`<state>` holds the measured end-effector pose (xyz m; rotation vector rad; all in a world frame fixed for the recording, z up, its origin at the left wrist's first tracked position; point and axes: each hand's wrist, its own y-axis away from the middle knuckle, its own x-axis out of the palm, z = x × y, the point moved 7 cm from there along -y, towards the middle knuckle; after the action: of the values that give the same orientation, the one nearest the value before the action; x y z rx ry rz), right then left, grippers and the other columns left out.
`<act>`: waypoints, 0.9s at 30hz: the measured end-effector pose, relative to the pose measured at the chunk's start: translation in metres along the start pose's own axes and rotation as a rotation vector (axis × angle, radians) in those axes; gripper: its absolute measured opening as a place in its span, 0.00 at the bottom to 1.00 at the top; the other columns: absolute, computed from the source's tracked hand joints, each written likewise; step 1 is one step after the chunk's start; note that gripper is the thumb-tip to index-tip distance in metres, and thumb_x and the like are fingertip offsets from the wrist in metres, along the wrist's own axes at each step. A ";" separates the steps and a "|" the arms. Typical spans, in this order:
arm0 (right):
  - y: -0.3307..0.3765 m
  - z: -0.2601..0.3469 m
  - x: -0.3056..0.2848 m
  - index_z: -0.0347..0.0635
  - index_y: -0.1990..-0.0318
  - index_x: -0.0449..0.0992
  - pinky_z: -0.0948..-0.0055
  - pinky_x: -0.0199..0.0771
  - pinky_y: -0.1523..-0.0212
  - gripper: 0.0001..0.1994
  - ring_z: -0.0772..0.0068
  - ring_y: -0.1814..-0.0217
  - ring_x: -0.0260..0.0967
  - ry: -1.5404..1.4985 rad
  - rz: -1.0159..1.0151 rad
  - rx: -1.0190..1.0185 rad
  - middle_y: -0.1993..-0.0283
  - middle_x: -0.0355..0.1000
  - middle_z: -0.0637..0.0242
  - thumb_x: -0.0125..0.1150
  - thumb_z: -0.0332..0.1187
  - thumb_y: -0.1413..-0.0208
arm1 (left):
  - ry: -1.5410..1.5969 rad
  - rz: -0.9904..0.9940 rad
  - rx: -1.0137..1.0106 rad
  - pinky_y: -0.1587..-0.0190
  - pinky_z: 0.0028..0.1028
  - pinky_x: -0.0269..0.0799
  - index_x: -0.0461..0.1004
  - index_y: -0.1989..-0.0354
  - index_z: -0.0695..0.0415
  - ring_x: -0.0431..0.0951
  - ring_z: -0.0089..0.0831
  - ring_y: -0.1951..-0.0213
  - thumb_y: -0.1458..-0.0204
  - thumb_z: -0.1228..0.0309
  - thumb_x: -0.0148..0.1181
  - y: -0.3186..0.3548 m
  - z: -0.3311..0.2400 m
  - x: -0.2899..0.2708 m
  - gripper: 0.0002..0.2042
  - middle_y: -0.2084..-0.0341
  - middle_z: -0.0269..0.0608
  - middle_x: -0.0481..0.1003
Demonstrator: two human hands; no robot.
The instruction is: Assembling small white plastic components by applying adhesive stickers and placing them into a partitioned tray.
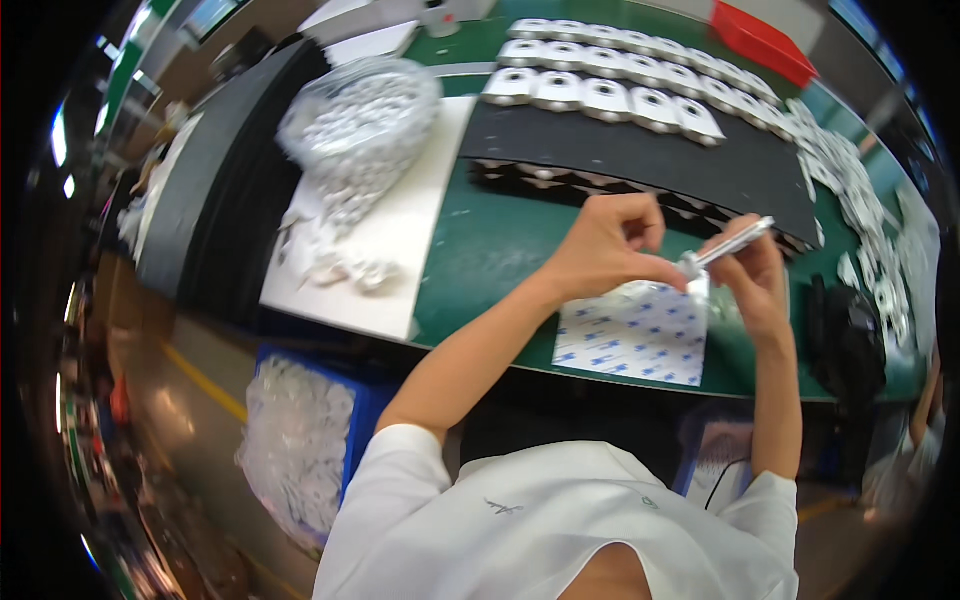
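Over the green table my left hand [612,245] is closed, thumb and forefinger curled toward a small whitish piece [688,266]; blur hides its exact shape. My right hand [752,280] grips a slim silver-white pen-like tool [737,243], held slantwise with its lower end at that piece. Below both hands, a white sheet with blue printed marks [635,338] lies at the table's front edge. Beyond them, several white housings with round holes [605,98] stand in rows on a black board [640,155].
A clear bag of small white parts [365,120] spills onto a white board [425,230] at left. Black panels [245,190] stand farther left. White parts [850,180] are heaped at right, near a black bag [848,335]. A red tray [765,45] sits at the back; a blue bin [368,410] stands below.
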<state>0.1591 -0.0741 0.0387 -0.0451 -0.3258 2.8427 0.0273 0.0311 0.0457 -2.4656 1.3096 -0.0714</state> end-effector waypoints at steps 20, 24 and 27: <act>-0.025 0.004 0.137 0.35 0.50 0.64 0.83 0.64 0.66 0.16 0.85 0.68 0.62 -0.368 -0.016 0.195 0.62 0.70 0.67 0.52 0.27 0.47 | -1.413 -0.960 -0.285 0.67 0.28 0.66 0.77 0.71 0.60 0.70 0.33 0.73 0.57 0.68 0.61 0.242 -0.049 -0.255 0.09 0.73 0.42 0.75; -0.024 -0.013 0.173 0.36 0.52 0.64 0.82 0.65 0.67 0.13 0.82 0.67 0.59 -0.727 0.115 0.446 0.66 0.63 0.69 0.49 0.30 0.44 | -1.181 -1.037 -0.243 0.67 0.27 0.66 0.76 0.72 0.62 0.71 0.30 0.73 0.58 0.70 0.61 0.241 -0.033 -0.256 0.08 0.76 0.41 0.75; -0.022 -0.025 0.201 0.34 0.55 0.64 0.80 0.65 0.68 0.11 0.78 0.67 0.59 -1.048 0.077 0.701 0.67 0.61 0.67 0.49 0.30 0.44 | -0.475 -1.123 -0.195 0.70 0.17 0.62 0.75 0.71 0.65 0.67 0.17 0.76 0.53 0.72 0.59 0.228 -0.040 -0.246 0.07 0.78 0.32 0.73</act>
<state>-0.0262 0.0073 0.0199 1.5783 0.5054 2.6050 -0.3029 0.1024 0.0376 -2.7948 -0.3378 0.3554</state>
